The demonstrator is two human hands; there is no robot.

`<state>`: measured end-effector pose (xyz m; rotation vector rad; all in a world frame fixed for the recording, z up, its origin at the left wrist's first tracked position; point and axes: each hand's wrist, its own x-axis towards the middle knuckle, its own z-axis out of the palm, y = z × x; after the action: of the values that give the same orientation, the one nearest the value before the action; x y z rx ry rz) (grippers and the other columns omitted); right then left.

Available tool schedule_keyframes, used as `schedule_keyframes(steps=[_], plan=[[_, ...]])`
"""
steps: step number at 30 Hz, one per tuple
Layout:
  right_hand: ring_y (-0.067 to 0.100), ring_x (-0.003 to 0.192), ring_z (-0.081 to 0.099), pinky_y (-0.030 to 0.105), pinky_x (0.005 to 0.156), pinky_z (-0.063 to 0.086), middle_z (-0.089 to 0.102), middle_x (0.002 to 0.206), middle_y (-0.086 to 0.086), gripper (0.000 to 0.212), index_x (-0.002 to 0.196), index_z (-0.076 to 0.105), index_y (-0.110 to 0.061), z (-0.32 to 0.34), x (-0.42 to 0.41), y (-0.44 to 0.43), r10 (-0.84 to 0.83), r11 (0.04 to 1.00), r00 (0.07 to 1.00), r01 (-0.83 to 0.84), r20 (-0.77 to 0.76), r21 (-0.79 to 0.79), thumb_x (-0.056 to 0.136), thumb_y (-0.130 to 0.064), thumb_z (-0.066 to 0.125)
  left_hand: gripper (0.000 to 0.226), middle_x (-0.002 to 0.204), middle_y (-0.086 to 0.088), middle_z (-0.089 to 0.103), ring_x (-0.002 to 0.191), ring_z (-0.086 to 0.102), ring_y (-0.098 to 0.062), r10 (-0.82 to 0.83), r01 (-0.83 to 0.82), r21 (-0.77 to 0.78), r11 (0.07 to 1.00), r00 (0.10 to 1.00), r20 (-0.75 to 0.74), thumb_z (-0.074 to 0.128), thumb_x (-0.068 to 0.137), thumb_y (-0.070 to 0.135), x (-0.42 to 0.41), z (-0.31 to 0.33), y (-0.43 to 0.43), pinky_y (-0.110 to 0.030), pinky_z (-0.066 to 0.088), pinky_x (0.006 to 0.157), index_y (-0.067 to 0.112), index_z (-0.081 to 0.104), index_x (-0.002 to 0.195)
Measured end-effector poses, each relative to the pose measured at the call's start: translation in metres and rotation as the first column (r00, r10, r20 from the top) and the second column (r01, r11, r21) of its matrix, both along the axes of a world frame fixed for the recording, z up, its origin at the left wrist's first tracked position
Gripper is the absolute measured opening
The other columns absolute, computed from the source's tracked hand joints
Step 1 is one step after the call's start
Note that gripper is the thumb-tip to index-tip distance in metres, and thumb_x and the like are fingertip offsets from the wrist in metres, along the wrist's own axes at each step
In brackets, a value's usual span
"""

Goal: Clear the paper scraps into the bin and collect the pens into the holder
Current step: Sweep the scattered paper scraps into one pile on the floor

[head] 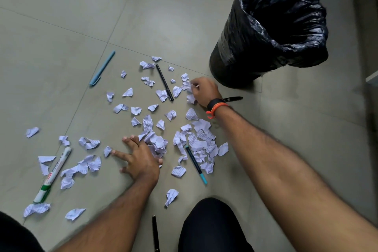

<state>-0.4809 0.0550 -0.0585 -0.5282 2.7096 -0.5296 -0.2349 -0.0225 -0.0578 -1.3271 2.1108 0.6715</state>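
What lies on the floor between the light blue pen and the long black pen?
Head view: small paper scraps lie between the light blue pen and the black pen.

Paper scraps [155,120] lie scattered on the floor [61,26], pens [164,82] among them; the bin [270,32] stands behind, to the right.

Crumpled paper scraps [157,143], glossy plastic bin liner [286,16]
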Motion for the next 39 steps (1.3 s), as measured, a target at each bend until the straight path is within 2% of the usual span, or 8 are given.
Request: schedule_keyframes(steps=[3,6,11,15,22,28,33,39], plan=[[0.036,0.111,0.058,0.037,0.092,0.048,0.064,0.118,0.018,0.038,0.12,0.065,-0.01,0.002,-0.011,-0.001,-0.106,0.994,0.993,0.106,-0.048,0.005,0.088,-0.006,0.047,0.113,0.161,-0.006,-0.003,0.142,-0.006,-0.052,-0.004,0.004,-0.002,1.0,1.0,-0.003,0.084,0.069,0.033,0.0,0.0,0.0,-0.068,0.039,0.096,0.013,0.008,0.151],[0.037,0.115,0.051,0.041,0.099,0.044,0.045,0.128,0.017,0.057,0.138,0.047,-0.023,-0.003,-0.014,0.0,-0.024,0.993,0.999,0.019,0.047,0.114,0.086,-0.001,0.042,0.113,0.161,-0.006,-0.004,0.142,-0.008,-0.052,0.006,-0.006,0.001,1.0,1.0,-0.008,0.084,0.071,0.03,-0.001,0.001,0.0,-0.069,0.037,0.097,0.013,0.007,0.151],[0.032,0.094,0.058,0.037,0.09,0.05,0.044,0.114,0.009,0.052,0.127,0.057,-0.031,-0.009,0.022,-0.008,0.196,0.978,0.972,-0.204,0.132,0.046,0.086,-0.001,0.05,0.111,0.161,-0.006,-0.006,0.142,-0.008,-0.052,0.009,-0.009,0.018,1.0,1.0,-0.011,0.082,0.072,0.03,-0.001,0.003,0.0,-0.069,0.036,0.099,0.013,0.007,0.152],[0.032,0.101,0.061,0.036,0.086,0.052,0.055,0.115,0.006,0.041,0.112,0.068,-0.026,-0.007,0.018,-0.009,0.145,0.987,0.989,-0.143,-0.028,0.073,0.083,-0.001,0.054,0.112,0.161,-0.006,-0.007,0.142,-0.009,-0.052,0.011,-0.01,0.021,1.0,1.0,-0.011,0.082,0.073,0.031,-0.001,0.005,0.0,-0.069,0.035,0.1,0.013,0.005,0.152],[0.034,0.123,0.046,0.043,0.1,0.045,0.042,0.138,0.013,0.071,0.141,0.045,-0.023,-0.002,-0.002,-0.046,0.315,0.938,0.949,-0.315,0.019,0.144,0.08,0.011,0.044,0.112,0.161,-0.005,-0.008,0.143,-0.009,-0.052,0.007,-0.006,0.021,1.0,1.0,-0.012,0.082,0.073,0.033,-0.001,0.004,-0.001,-0.068,0.036,0.101,0.014,0.005,0.152],[0.032,0.111,0.059,0.036,0.093,0.046,0.063,0.122,0.01,0.047,0.115,0.068,-0.019,0.0,0.008,-0.045,0.364,0.916,0.931,-0.358,-0.001,0.182,0.082,0.006,0.047,0.113,0.161,-0.006,-0.008,0.142,-0.007,-0.053,-0.012,0.012,0.0,1.0,1.0,-0.005,0.08,0.073,0.036,0.0,0.001,0.0,-0.066,0.037,0.101,0.014,0.004,0.153],[0.037,0.12,0.05,0.036,0.101,0.04,0.048,0.137,0.012,0.056,0.13,0.057,-0.012,0.004,-0.023,-0.06,0.314,0.938,0.948,-0.299,-0.062,0.177,0.079,0.009,0.045,0.111,0.161,-0.006,-0.01,0.142,-0.01,-0.053,0.018,-0.017,0.027,0.999,1.0,-0.012,0.081,0.074,0.031,-0.002,0.001,-0.001,-0.068,0.033,0.102,0.012,0.004,0.152],[0.037,0.103,0.06,0.037,0.082,0.049,0.063,0.115,0.012,0.034,0.101,0.071,-0.012,0.013,0.009,-0.067,0.461,0.86,0.887,-0.451,0.015,0.238,0.08,0.004,0.05,0.111,0.161,-0.007,-0.008,0.142,-0.008,-0.053,0.002,-0.002,0.02,1.0,1.0,-0.005,0.08,0.074,0.034,-0.001,0.001,0.0,-0.068,0.035,0.101,0.012,0.005,0.153]])
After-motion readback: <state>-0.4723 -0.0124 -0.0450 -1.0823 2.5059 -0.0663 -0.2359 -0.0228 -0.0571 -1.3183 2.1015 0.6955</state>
